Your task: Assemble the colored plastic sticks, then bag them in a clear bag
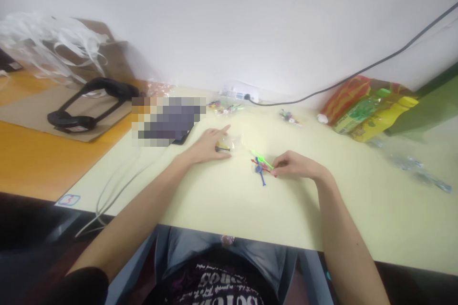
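Observation:
My left hand (207,147) rests on the table with its index finger stretched out and its thumb apart. Between them lie a small clear plastic bag (234,142) and a thin dark piece (222,149) beside something yellow. To the right, my right hand (295,164) is closed in a pinch at the end of a little heap of thin plastic pieces. A bright green piece (264,159) lies on top, a blue piece (262,177) with a round part points toward me, and red bits show among them. Which piece the fingertips grip is partly hidden.
A blurred-out dark tablet-like object (171,121) lies left, with white cables (118,183) below it. Bagged coloured pieces (223,107) and another bag (289,116) lie at the back. A drink bottle (361,112), snack packets and crumpled clear plastic (411,164) stand right. A black cable (343,83) crosses the wall.

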`<state>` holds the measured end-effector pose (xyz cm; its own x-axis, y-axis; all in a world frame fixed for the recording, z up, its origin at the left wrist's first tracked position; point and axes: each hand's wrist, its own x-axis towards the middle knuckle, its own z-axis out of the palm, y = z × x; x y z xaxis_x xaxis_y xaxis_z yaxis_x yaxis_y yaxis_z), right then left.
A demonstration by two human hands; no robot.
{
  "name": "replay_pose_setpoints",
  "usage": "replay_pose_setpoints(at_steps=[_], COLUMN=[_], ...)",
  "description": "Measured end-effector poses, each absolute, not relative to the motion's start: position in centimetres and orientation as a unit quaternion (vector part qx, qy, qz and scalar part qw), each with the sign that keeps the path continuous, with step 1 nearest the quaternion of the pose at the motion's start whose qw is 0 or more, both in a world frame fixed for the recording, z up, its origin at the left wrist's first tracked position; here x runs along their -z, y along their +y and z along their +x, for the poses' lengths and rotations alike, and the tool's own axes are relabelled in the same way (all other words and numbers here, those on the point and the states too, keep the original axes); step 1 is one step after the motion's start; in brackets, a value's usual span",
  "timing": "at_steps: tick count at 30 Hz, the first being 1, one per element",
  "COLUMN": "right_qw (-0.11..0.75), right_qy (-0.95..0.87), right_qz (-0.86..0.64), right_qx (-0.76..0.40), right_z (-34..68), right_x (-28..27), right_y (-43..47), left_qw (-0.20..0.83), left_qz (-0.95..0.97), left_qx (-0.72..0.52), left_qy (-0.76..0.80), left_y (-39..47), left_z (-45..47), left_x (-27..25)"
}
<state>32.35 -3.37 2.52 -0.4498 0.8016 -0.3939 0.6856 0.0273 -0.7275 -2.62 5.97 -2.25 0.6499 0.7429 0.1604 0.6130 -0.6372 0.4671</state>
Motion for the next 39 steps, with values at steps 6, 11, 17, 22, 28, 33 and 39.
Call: replay_pose_setpoints(at_steps=[6, 11, 17, 22, 28, 33, 39], right_qw=[0.064, 0.063, 0.093, 0.153, 0.184, 0.188, 0.227], right_qy=[-0.719, -0.724, -0.73, -0.708, -0.693, -0.686, -0.693], right_qz=[-0.52, -0.524, -0.527, -0.569, -0.617, -0.625, -0.622], right_qx=[-0.455, -0.444, -0.426, -0.389, -0.323, -0.321, -0.284], right_z=[32.2, 32.0, 32.4, 33.1, 33.5, 33.7, 33.7], right_x=[-2.1, -2.4, -2.7, -2.3, -1.2, -0.5, 0.6], right_y=[-3.3, -3.5, -3.7, -3.5, -3.1, -2.8, -2.3], left_qw=[0.192, 0.193, 0.191, 0.187, 0.185, 0.186, 0.186], left_qz=[0.886, 0.887, 0.888, 0.89, 0.891, 0.892, 0.894], left_qx=[-0.171, -0.169, -0.172, -0.172, -0.168, -0.168, -0.168], left_qy=[0.385, 0.384, 0.382, 0.38, 0.379, 0.377, 0.372], left_y=[5.9, 5.9, 5.9, 6.0, 5.9, 5.8, 5.7], left_z=[-2.6, -2.6, -2.6, -2.6, -2.5, -2.4, -2.2], left_x=[2.2, 2.1, 2.2, 2.3, 2.2, 2.3, 2.2])
